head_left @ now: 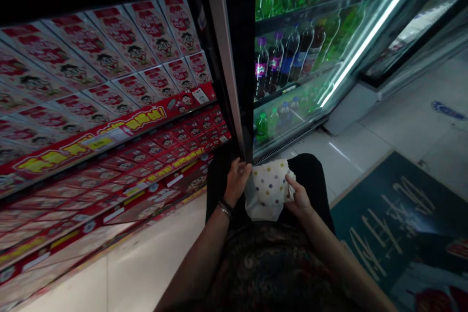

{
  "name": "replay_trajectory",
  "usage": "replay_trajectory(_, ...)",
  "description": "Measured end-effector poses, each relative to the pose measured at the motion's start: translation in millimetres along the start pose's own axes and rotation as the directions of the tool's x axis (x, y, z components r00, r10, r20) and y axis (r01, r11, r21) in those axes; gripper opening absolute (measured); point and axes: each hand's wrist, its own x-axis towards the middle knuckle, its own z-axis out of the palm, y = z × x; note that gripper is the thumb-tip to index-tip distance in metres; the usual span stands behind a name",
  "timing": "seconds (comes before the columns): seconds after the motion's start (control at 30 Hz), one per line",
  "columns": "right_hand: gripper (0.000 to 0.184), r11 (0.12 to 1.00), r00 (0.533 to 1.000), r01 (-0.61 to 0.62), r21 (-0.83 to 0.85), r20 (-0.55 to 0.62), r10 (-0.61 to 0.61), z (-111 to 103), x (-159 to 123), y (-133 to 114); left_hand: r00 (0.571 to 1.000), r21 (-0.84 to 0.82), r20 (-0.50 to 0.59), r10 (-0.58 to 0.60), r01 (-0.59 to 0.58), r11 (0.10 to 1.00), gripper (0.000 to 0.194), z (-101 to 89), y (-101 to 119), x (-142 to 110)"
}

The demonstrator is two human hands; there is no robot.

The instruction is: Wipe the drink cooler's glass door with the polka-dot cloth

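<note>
I see left hand (pixel 237 180) and right hand (pixel 300 198) both clamped on cloth (pixel 269 189), one at each side edge, held low before lap, just below fridge door frame (pixel 224 53). Two-sided grip keeps soft fabric spread, stops it sagging. Left fingers curled over left edge; right thumb pinches right edge. Cloth: white, limp, creased, scattered coloured dots, lower part plain white. Red cartons on shelf (pixel 109 131) at left, bottles in fridge (pixel 292 53) ahead, untouched.
</note>
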Motion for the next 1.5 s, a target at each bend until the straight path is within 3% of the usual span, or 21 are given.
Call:
replay_trajectory(0.07,0.047,0.999,0.999,-0.035,-0.024,0.004,0.035,2.8,3.9,3.4,0.963,-0.155,0.139,-0.231,0.252,0.955,0.089,0.1,-52.0,-36.9)
replay_trajectory(0.13,0.048,0.996,0.998,-0.062,-0.057,0.025,0.063,7.3,7.2,7.7,0.902,-0.286,0.224,-0.370,0.424,0.860,0.085,-1.5,-80.5,-53.0)
replay_trajectory(0.23,0.052,0.992,0.994,-0.059,-0.115,0.080,0.068,13.6,11.4,11.6,0.855,-0.430,0.239,-0.459,0.517,0.740,0.081,-10.4,-90.4,-45.0)
replay_trajectory(0.37,0.052,0.984,0.992,0.049,-0.169,0.120,-0.029,15.2,18.8,8.5,0.837,-0.485,0.232,-0.496,0.541,0.687,0.080,-24.8,-86.3,-29.9)
replay_trajectory(0.47,0.061,0.971,0.990,0.100,-0.219,0.116,-0.075,13.7,23.8,7.6,0.842,-0.482,0.242,-0.482,0.535,0.693,0.075,-26.0,-86.7,-33.4)
replay_trajectory(0.57,0.100,0.931,0.984,0.161,-0.328,0.130,-0.125,11.4,26.0,11.2,0.855,-0.469,0.258,-0.450,0.518,0.716,0.071,-21.6,-89.9,-38.6)
replay_trajectory(0.63,0.108,0.849,0.963,0.264,-0.458,0.174,-0.206,8.1,27.1,14.2,0.862,-0.453,0.267,-0.431,0.507,0.733,0.072,-19.0,-93.3,-39.2)
replay_trajectory(0.77,0.053,0.686,0.922,0.385,-0.617,0.226,-0.314,-2.2,32.0,16.9,0.874,-0.400,0.281,-0.397,0.482,0.779,0.069,-17.4,-101.5,-36.9)
replay_trajectory(0.83,0.038,0.644,0.912,0.404,-0.650,0.228,-0.342,-6.3,34.3,16.2,0.879,-0.369,0.289,-0.379,0.468,0.803,0.066,-17.3,-104.6,-35.7)
replay_trajectory(1.07,0.036,0.567,0.890,0.449,-0.690,0.290,-0.352,-6.6,30.4,6.9,0.895,-0.239,0.313,-0.317,0.397,0.886,0.066,-15.8,-111.7,-33.1)
replay_trajectory(1.27,0.034,0.623,0.902,0.425,-0.657,0.254,-0.348,-10.8,30.2,4.9,0.899,-0.117,0.353,-0.259,0.317,0.941,0.070,-17.2,-122.8,-28.5)
replay_trajectory(1.43,0.031,0.670,0.923,0.382,-0.637,0.224,-0.314,-14.6,33.4,6.2,0.916,0.011,0.381,-0.123,0.128,0.992,0.087,-18.6,-118.7,-28.8)
replay_trajectory(1.5,0.030,0.687,0.932,0.360,-0.631,0.222,-0.285,-14.7,34.9,6.7,0.916,0.065,0.396,-0.071,0.050,0.997,0.079,-17.9,-116.1,-31.5)
